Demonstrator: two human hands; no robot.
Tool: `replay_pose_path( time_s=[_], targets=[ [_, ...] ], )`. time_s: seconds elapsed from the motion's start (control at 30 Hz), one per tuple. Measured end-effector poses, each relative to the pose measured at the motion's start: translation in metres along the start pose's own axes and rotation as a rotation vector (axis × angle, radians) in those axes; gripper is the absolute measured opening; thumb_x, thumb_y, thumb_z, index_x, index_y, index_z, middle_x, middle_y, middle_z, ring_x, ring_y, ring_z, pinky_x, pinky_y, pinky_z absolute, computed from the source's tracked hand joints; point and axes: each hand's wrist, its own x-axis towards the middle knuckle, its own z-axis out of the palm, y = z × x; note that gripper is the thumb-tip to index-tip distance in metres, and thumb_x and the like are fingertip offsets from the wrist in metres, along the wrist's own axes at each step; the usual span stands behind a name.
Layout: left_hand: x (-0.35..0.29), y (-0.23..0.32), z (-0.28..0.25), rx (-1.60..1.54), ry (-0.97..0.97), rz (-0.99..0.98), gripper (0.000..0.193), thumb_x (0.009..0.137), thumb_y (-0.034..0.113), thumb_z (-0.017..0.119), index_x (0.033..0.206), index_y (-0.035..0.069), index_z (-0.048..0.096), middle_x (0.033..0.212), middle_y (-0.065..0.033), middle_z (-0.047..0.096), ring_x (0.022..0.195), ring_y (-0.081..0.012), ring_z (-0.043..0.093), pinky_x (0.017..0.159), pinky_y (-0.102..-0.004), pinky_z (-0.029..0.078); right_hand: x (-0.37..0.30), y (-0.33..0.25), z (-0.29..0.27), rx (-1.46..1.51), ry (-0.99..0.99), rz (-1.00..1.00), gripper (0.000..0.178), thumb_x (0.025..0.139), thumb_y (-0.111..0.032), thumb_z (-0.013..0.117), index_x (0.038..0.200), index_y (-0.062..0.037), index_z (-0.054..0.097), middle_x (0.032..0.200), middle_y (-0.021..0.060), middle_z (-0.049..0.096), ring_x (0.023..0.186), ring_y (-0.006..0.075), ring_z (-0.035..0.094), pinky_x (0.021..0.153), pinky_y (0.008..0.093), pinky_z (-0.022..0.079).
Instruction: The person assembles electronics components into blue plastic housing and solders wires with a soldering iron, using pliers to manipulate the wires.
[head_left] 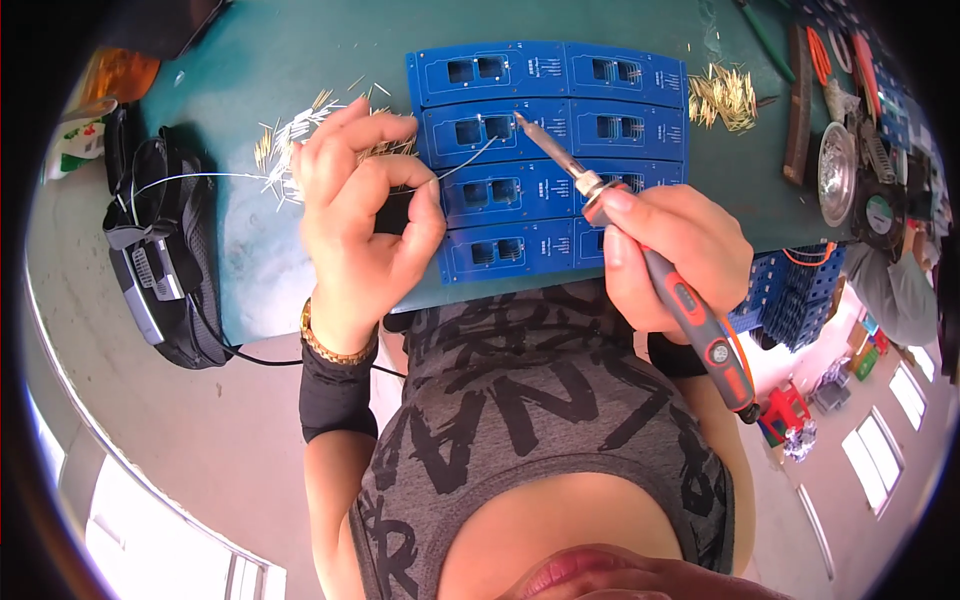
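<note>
My left hand (365, 215) is closed in a pinch on a thin length of solder wire (468, 160). The wire slants up over the blue circuit boards (548, 190), its free end near the tip of the soldering iron (688, 300). My right hand (690, 245) grips that iron by its grey and red handle, and its metal tip points at a cutout in the second row of boards. The boards lie in two columns, several rows deep, with paired rectangular cutouts; my right hand hides part of the lower right ones.
White and brass-coloured pins (285, 130) are scattered behind my left hand. More brass-coloured pins (722, 98) lie right of the boards. A black bag-like item (160, 250) sits at the table's left edge. A round metal dish (836, 175) and a dark bar (797, 105) are at the right.
</note>
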Motion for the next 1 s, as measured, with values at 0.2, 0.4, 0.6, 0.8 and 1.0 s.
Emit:
replay_pose_path(
  time_s=[0.2, 0.4, 0.6, 0.8, 1.0],
  targets=[
    [0.000, -0.002, 0.002, 0.053, -0.040, 0.050, 0.014, 0.069, 0.004, 0.071, 0.077, 0.012, 0.063, 0.105, -0.0018, 0.066, 0.119, -0.0334, 0.054, 0.098, -0.0485, 0.033, -0.004, -0.001, -0.002, -0.005, -0.033, -0.012, 0.029, 0.066, 0.003, 0.072, 0.095, -0.0007, 0.072, 0.065, 0.0066, 0.062, 0.048, 0.0173, 0.057, 0.043, 0.0256, 0.044],
    [0.001, -0.001, 0.004, 0.069, -0.050, 0.064, 0.015, 0.068, 0.004, 0.071, 0.078, 0.012, 0.063, 0.105, -0.0012, 0.065, 0.119, -0.0340, 0.054, 0.099, -0.0500, 0.033, -0.006, -0.001, 0.004, -0.007, -0.059, -0.011, 0.031, 0.064, 0.004, 0.072, 0.095, -0.0017, 0.073, 0.063, 0.0049, 0.059, 0.048, 0.0170, 0.056, 0.044, 0.0257, 0.044],
    [0.000, 0.001, 0.004, 0.061, -0.058, 0.071, 0.016, 0.067, 0.003, 0.069, 0.076, 0.013, 0.062, 0.105, -0.0011, 0.065, 0.119, -0.0342, 0.054, 0.099, -0.0504, 0.032, -0.008, -0.003, 0.006, -0.015, -0.061, -0.057, 0.033, 0.064, 0.004, 0.073, 0.096, -0.0019, 0.072, 0.064, 0.0038, 0.057, 0.048, 0.0172, 0.055, 0.043, 0.0261, 0.043],
    [-0.001, -0.004, 0.002, 0.049, -0.021, 0.059, 0.016, 0.066, 0.002, 0.067, 0.075, 0.012, 0.059, 0.104, -0.0021, 0.065, 0.118, -0.0348, 0.055, 0.098, -0.0474, 0.034, -0.005, -0.005, -0.001, 0.014, -0.085, -0.076, 0.032, 0.065, 0.007, 0.070, 0.097, 0.0012, 0.071, 0.067, 0.0071, 0.061, 0.051, 0.0176, 0.058, 0.045, 0.0258, 0.046],
    [-0.002, -0.003, -0.002, 0.026, -0.051, 0.059, 0.014, 0.065, 0.002, 0.064, 0.074, 0.010, 0.057, 0.104, -0.0048, 0.065, 0.117, -0.0359, 0.055, 0.097, -0.0458, 0.035, -0.003, -0.007, 0.017, 0.022, -0.036, -0.111, 0.024, 0.064, 0.004, 0.073, 0.087, -0.0012, 0.070, 0.060, 0.0020, 0.052, 0.044, 0.0159, 0.050, 0.039, 0.0263, 0.037]
  ],
)
